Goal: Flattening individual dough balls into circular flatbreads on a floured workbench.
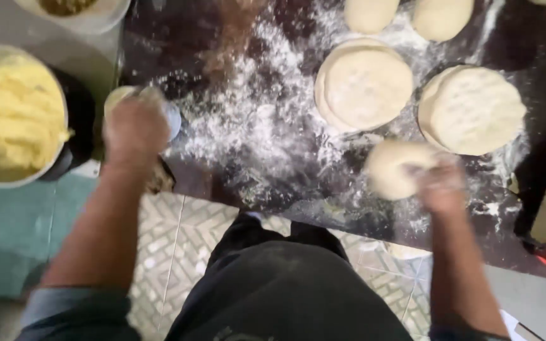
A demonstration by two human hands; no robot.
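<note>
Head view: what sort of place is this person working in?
Probably a bakery or kitchen prep area: a floured dark worktop, flattened dough rounds, and a bowl of yellow filling. The right hand holds a dough piece.

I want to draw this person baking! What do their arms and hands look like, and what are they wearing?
Both forearms are bare. The left hand and right hand wear no gloves, as far as the blur lets me tell. Blue-grey sleeves are pushed up near the elbows: the left sleeve shows best. A dark apron covers the front.
</note>
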